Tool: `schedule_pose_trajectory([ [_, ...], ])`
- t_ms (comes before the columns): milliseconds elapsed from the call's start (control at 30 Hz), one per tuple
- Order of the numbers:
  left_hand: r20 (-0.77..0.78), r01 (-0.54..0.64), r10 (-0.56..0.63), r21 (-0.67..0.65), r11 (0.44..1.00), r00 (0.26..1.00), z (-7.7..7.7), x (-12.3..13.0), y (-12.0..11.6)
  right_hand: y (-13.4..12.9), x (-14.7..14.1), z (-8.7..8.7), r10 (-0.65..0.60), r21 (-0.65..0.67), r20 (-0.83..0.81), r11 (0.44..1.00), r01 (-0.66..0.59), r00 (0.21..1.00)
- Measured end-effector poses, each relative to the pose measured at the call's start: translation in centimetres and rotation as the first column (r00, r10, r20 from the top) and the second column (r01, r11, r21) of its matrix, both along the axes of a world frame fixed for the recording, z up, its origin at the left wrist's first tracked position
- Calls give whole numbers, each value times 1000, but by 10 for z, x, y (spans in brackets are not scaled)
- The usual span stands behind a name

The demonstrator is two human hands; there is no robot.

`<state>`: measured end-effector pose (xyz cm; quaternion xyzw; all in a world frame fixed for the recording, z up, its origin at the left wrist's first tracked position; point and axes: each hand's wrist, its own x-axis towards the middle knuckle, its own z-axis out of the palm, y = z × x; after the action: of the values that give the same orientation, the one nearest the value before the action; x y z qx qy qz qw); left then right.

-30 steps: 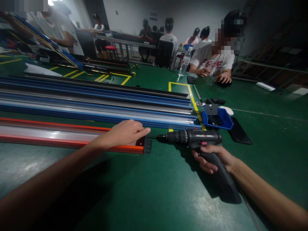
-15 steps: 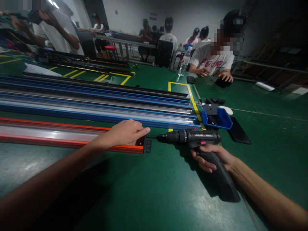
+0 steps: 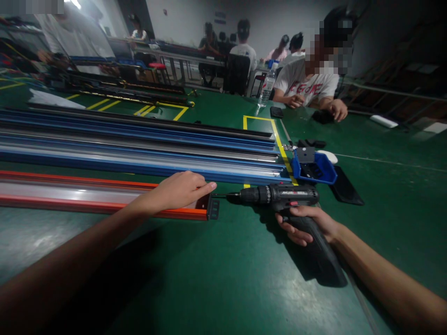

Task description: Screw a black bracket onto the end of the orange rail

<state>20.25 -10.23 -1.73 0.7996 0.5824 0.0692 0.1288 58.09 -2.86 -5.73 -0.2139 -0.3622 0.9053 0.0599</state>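
Note:
My right hand [image 3: 307,223] is wrapped round the grip of a black cordless drill [image 3: 286,194], which points left. The drill's long bit [image 3: 226,195] reaches the black end plate [image 3: 213,209] of an orange-edged metal profile [image 3: 104,207]. Over the right end of that profile lies my left hand [image 3: 183,188], closed on it with the thumb pointing at the bit. The fingers on the far side of the profile are partly hidden. Whether the bit tip sits in a screw cannot be made out.
Several blue and black profiles [image 3: 146,160] lie behind the orange one. A blue bin [image 3: 326,170] with black plates stands beyond the drill, beside a dark phone-like slab [image 3: 345,187]. A water bottle [image 3: 267,87] stands farther back. A co-worker [image 3: 307,83] sits across the green table [image 3: 223,279].
My hands, the drill and the orange profile keep the same arrangement. The whole view has shifted slightly. The co-worker opposite has moved a hand to the right, and the person at far left has lowered their arms.

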Motion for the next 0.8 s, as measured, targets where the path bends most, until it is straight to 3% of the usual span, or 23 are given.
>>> schedule_pose_trajectory([
  [800, 3, -12, 12, -18, 1000, 1000, -2, -1, 0, 1, 1, -1, 7, -1, 8, 1000, -7, 1000],
])
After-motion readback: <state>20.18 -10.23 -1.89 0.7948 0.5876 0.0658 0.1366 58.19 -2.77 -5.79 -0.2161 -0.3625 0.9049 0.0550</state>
